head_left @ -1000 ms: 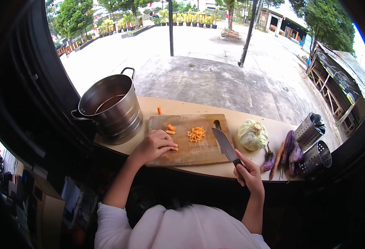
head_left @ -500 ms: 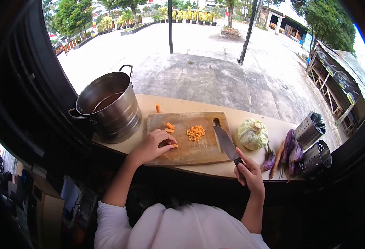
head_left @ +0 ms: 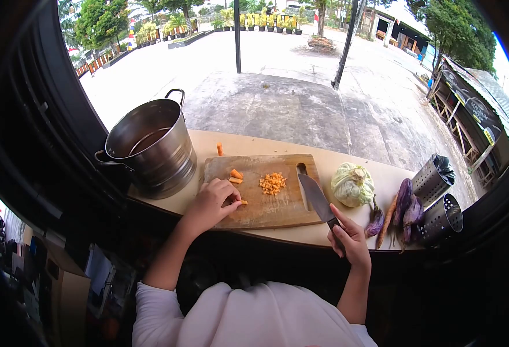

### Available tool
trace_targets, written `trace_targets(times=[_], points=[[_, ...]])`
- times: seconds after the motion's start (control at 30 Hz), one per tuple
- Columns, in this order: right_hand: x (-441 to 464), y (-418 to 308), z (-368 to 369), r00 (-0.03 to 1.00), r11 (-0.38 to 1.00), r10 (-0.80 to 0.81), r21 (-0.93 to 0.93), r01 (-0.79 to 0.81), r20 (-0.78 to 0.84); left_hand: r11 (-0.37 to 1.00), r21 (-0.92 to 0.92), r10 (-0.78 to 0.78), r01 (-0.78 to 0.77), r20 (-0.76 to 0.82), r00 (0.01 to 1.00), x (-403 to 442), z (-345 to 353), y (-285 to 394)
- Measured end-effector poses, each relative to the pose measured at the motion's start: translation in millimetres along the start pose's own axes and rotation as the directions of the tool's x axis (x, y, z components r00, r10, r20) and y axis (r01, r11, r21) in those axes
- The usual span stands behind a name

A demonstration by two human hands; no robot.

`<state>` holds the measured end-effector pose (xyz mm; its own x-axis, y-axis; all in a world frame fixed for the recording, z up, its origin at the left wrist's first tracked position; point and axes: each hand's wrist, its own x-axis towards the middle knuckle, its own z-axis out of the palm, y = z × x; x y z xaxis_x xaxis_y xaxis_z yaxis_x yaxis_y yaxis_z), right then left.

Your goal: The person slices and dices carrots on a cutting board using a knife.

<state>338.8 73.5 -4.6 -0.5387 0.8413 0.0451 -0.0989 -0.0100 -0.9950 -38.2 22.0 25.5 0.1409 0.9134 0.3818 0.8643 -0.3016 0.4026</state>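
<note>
My right hand [head_left: 351, 238] is wrapped round the dark handle of a kitchen knife [head_left: 317, 198], its broad blade slanting up and left over the right end of the wooden cutting board [head_left: 254, 220]. At the board's left side, my left hand [head_left: 211, 202] is closed, fingertips pinching a small carrot piece [head_left: 243, 202] against the wood. Just above those fingers lie larger carrot chunks [head_left: 236, 174]. A small heap of diced carrot [head_left: 273, 183] sits mid-board, between my hand and the blade. Another carrot stick [head_left: 219, 149] rests on the table beyond the board.
A tall steel pot [head_left: 165, 159] stands left of the board. To the right are a pale cabbage [head_left: 352, 185], purple eggplants [head_left: 403, 199], a whole carrot [head_left: 387, 222] and two perforated steel holders [head_left: 442, 220]. The table's [head_left: 231, 140] far edge faces a paved yard.
Both hands stay almost still. The carrot piece under my left fingertips shows slightly less, and the knife has barely shifted.
</note>
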Motion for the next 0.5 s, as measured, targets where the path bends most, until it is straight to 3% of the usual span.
trace_targets(times=[0.1,0.5], points=[[0.1,0.0,-0.2,1.000,1.000,-0.005,-0.011,0.005,-0.008,0.996,0.083,-0.013,0.016,-0.038,0.999,-1.2,4.1,0.3],[2.9,-8.1,5.8,0.999,0.997,0.039,-0.065,-0.041,-0.037,0.996,0.010,-0.088,0.093,-0.214,0.973,-13.0,34.7,48.2]])
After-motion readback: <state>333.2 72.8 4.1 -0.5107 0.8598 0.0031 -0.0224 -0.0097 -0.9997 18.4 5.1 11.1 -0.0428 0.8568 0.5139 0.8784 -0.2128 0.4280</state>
